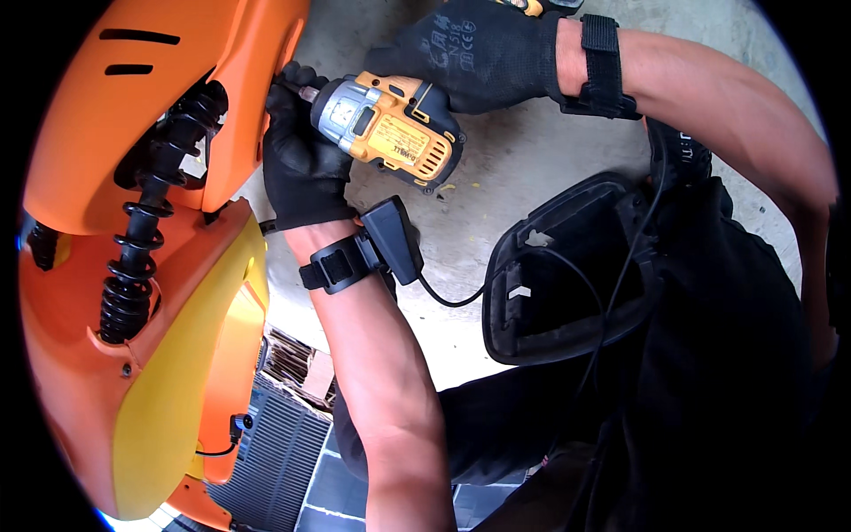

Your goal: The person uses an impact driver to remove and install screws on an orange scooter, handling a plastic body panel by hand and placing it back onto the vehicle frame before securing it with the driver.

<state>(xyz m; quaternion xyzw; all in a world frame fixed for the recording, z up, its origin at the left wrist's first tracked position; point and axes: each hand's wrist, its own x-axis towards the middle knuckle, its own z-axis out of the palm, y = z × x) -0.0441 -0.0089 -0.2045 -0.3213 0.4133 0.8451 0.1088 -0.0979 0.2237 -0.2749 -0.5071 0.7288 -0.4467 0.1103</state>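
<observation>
My right hand (483, 55), in a black glove, is wrapped round the handle of a yellow and black cordless impact driver (390, 129). The driver lies tilted, its nose and bit pointing left at the edge of an orange body panel (199, 44). My left hand (304, 168), gloved too, is closed beside the nose, with its fingertips bunched round the bit's tip at that panel edge. Whatever those fingers pinch is hidden. A black shock absorber with a coil spring (133, 266) shows through an opening in the orange and yellow bodywork.
A black hollow cover (501, 293) rests against my dark clothing. A black cable (452, 303) runs from a box strapped to my left wrist. Below the bodywork are a connector on a lead (239, 422), a dark ribbed panel (270, 452) and stacked cardboard (297, 359). Another yellow tool shows at the top edge.
</observation>
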